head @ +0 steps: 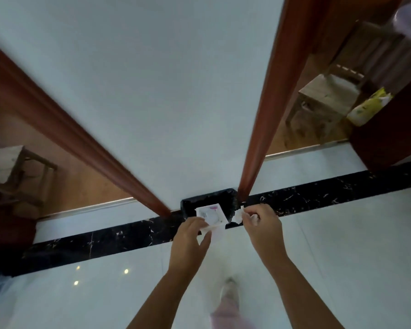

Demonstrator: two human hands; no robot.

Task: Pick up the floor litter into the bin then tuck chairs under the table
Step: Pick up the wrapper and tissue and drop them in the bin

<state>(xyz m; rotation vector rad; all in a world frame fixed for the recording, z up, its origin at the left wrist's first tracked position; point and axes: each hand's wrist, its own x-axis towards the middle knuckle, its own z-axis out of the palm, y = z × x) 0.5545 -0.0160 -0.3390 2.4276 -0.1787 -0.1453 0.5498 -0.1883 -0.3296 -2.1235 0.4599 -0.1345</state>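
Note:
A black bin lined with a dark bag stands on the floor against a white wall, between two door frames. My left hand pinches a flat white wrapper with printed text, held over the bin's front rim. My right hand grips a crumpled white piece of paper just above the bin's right edge. A wooden chair stands in the room seen through the right doorway. Another wooden chair shows through the left doorway.
Red-brown door frames flank the white wall panel. A black marble strip crosses the glossy white tile floor. A dark cabinet with a yellow-white bag on it stands at right. My shoe is below the hands.

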